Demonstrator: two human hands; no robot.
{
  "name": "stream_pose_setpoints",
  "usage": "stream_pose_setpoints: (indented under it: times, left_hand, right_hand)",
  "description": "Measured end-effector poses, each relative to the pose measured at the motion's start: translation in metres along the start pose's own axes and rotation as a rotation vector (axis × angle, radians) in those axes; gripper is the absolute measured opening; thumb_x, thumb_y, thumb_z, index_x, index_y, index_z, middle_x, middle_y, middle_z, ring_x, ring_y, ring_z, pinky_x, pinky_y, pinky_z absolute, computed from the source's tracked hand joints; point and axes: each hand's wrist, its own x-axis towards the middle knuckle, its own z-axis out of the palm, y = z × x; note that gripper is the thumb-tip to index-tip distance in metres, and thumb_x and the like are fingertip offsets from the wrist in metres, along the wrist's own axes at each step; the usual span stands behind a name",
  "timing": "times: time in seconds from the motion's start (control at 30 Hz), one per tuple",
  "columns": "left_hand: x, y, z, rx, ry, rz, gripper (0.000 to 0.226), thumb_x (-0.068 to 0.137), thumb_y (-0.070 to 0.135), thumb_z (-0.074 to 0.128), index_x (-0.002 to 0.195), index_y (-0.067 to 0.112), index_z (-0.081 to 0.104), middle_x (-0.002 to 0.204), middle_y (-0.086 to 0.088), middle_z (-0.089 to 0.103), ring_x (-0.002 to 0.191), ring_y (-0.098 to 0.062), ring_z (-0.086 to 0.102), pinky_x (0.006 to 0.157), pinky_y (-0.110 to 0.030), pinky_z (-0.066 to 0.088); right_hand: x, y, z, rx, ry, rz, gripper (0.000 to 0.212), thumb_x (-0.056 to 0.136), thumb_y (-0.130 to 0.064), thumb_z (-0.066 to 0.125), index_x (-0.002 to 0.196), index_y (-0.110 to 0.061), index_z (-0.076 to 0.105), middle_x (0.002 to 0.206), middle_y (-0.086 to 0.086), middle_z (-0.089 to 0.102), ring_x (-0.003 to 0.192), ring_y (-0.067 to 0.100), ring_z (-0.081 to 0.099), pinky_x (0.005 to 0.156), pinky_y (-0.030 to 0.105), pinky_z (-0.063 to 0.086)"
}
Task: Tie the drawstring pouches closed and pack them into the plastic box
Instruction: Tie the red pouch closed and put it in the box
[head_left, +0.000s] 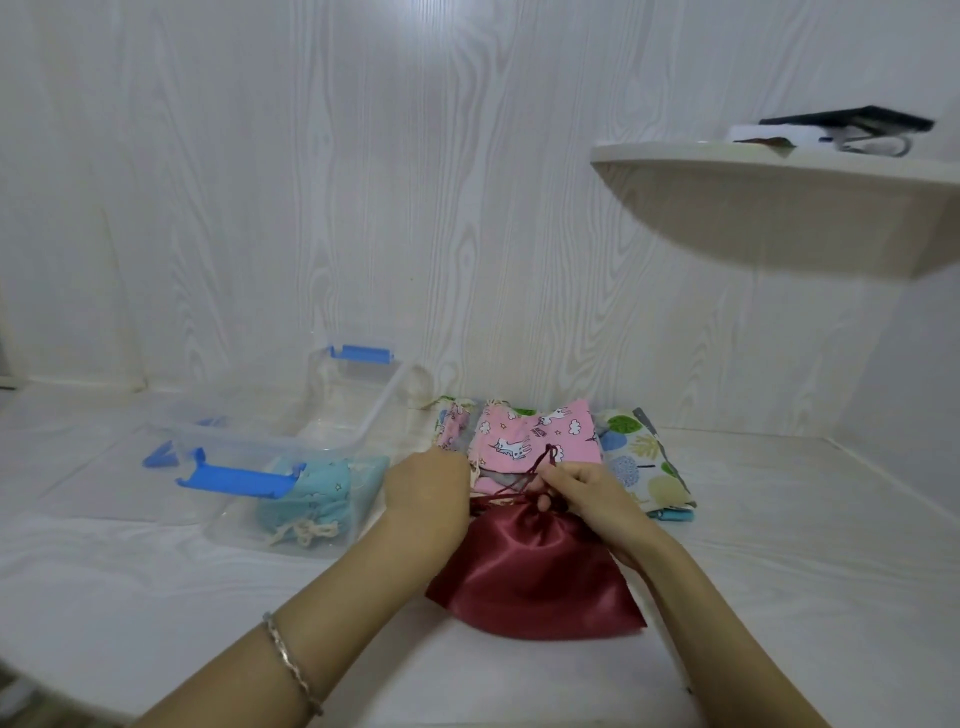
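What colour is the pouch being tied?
Dark red satin pouch, seen in the head view.

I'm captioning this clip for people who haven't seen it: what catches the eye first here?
Both hands, left and right, work the cord at the gathered neck of a shiny dark red pouch in the centre foreground. To its left stands a clear plastic box with blue latches, a light blue pouch inside.
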Motion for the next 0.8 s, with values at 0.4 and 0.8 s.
stream_pose_setpoints:
  times: [0.4, 0.8]
  left_hand:
    - [0.018, 0.020, 0.016, -0.979, 0.031, 0.074, 0.013, 0.073, 0.029, 0.080, 0.080, 0.018, 0.078, 0.063, 0.005, 0.070, 0.058, -0.004, 0.061, 0.059, -0.021, 0.044]
    - [0.027, 0.007, 0.017, -1.044, -0.075, 0.082, 0.019, 0.087, 0.021, 0.068, 0.072, 0.010, 0.068, 0.047, 0.005, 0.053, 0.039, -0.002, 0.044, 0.046, -0.015, 0.037]
  right_hand:
    - [-0.003, -0.006, 0.008, 0.088, 0.006, -0.079, 0.018, 0.092, -0.020, 0.065, 0.081, -0.007, 0.069, 0.071, 0.009, 0.070, 0.065, 0.010, 0.061, 0.064, 0.021, 0.046]
    - [-0.004, -0.002, 0.017, -0.168, 0.141, -0.299, 0.015, 0.079, -0.002, 0.074, 0.089, -0.012, 0.073, 0.073, -0.001, 0.072, 0.067, 0.005, 0.065, 0.070, 0.016, 0.051]
